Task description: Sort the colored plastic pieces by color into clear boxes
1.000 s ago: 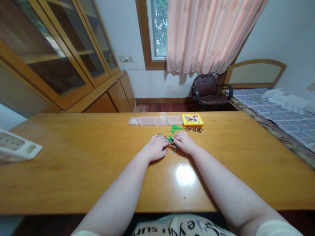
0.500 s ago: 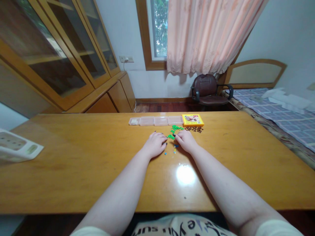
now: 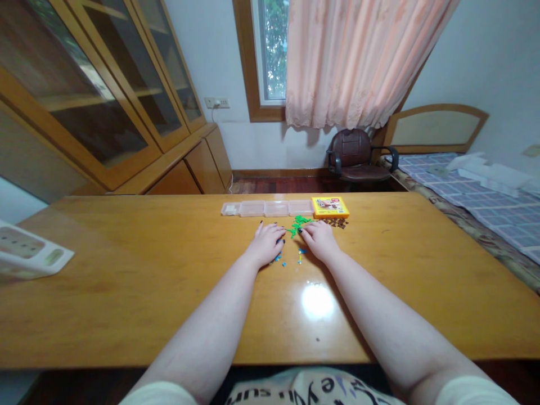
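Note:
My left hand (image 3: 266,244) lies palm down on the table, fingers stretched out and parted. Its fingertips are near a heap of small green building pieces (image 3: 300,221), and small blue pieces (image 3: 278,257) lie by its thumb side. On the other side of the heap, my right hand (image 3: 320,241) is also palm down, its thumb and fingertips touching the green pieces. Its fingers look apart, with nothing visibly gripped. Between the hands lie a few blue and yellow pieces (image 3: 300,257). Brown pieces (image 3: 338,223) are scattered just beyond my right hand.
A row of clear plastic compartments (image 3: 252,208) stands near the table's far edge, beside a yellow box (image 3: 330,207). A white plastic object (image 3: 59,260) is at the left of the wooden table (image 3: 139,281). Beyond are a chair (image 3: 354,154) and a bed.
The nearer green pieces have shifted away from me and closer to the main heap. My left hand has moved slightly left, and more blue pieces show beside it.

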Demonstrator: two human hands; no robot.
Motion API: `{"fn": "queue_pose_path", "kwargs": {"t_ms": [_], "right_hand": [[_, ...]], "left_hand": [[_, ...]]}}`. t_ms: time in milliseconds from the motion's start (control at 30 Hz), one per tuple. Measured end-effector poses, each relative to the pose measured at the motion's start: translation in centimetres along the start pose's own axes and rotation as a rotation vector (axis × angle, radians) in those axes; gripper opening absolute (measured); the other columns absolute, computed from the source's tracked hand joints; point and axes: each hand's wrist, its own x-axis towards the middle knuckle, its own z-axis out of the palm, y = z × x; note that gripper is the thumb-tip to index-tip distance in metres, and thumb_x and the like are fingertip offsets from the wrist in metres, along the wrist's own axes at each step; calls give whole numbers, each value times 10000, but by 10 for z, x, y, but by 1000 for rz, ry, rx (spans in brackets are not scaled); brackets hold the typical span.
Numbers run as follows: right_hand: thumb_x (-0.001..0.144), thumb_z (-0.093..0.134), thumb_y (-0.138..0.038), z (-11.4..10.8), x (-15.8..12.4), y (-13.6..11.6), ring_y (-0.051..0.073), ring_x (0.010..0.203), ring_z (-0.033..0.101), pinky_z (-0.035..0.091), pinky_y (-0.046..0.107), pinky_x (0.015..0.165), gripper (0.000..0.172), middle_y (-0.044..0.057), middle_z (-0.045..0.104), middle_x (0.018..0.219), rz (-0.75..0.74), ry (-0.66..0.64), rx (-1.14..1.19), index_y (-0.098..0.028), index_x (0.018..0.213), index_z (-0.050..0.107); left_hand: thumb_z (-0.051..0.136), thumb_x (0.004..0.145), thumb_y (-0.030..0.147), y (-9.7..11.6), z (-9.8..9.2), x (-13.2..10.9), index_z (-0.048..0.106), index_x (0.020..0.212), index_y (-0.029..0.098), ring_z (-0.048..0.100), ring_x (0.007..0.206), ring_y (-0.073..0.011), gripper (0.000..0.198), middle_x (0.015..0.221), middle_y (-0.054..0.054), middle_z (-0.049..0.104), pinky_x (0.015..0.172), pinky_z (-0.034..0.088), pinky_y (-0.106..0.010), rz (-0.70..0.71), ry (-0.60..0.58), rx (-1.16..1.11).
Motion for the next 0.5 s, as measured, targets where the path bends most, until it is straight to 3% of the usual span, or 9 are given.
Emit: {"fn": "queue_pose_path", "kwargs": {"t_ms": [133,233,367,500], "right_hand": [[933,453,-327,0,-1,-4,178,772,547,375,313,769,340,61,671,766,-180,-81,54,-174,764,706],[923,476,-312,3,-2,-8,178,828,569,395,315,804,280,65,682,842,-289,-135,124,-178,868,716],[923,482,-334,4,-2,-9,195,929,576,396,348,877,277,74,690,957,-225,-113,126,-191,964,715],[920,483,-347,0,-3,-10,217,1023,566,384,377,932,292,86,676,1076,-121,-68,90,-189,1024,705]], "left_hand": [[430,880,286,1,3,1,547,1263,281,373,1306,-241,400,1333,-16,547,1142,75,-570,43,-47,-2],[396,894,268,2,5,2,506,1299,313,348,1329,-234,422,1363,8,518,1140,54,-583,57,-83,-21],[373,890,226,1,5,3,466,1328,321,346,1338,-214,458,1385,19,495,1145,61,-571,29,-73,-50],[389,874,216,-3,4,4,486,1318,271,383,1314,-211,457,1365,-17,516,1152,118,-532,-68,33,-65]]}}
